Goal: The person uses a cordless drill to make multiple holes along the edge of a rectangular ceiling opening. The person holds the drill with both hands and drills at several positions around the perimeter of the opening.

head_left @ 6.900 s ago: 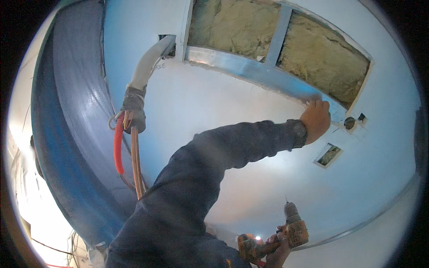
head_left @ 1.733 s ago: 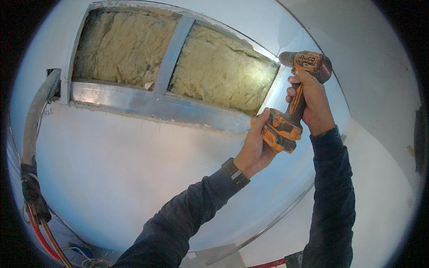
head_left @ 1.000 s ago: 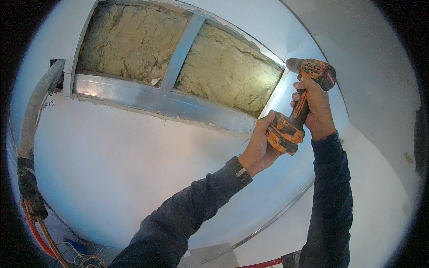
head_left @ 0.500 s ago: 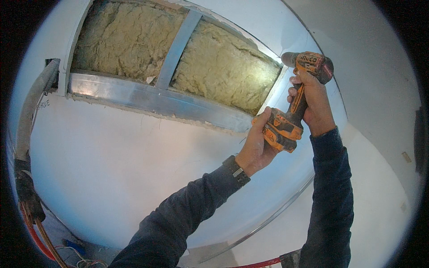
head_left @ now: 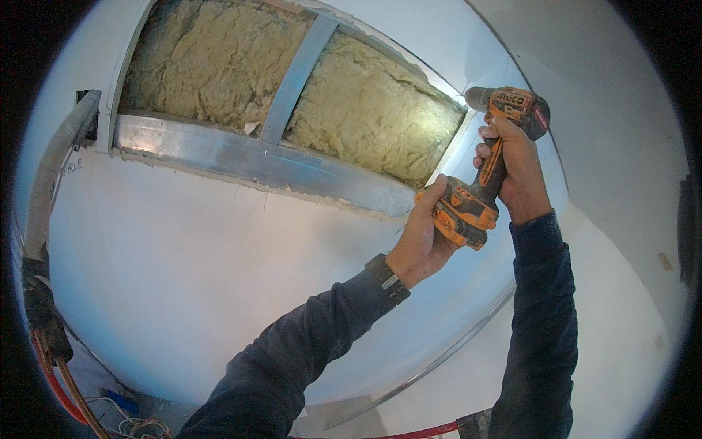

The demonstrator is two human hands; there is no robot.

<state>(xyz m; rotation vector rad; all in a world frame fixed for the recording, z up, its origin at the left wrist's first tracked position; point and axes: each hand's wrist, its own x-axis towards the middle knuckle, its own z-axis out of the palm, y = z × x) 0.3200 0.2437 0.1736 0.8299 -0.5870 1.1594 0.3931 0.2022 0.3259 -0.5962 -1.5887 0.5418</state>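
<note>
Gripping drill: rt fingers round handle (lt fingers cupping battery).

An orange cordless drill is gripped at its handle by the right hand and steadied at the battery base by the left hand, its nose aimed at the metal stud framing yellow insulation.

Yellow insulation fills the wall opening behind a metal stud and track, while a grey pipe and red hose run down the left.
</note>
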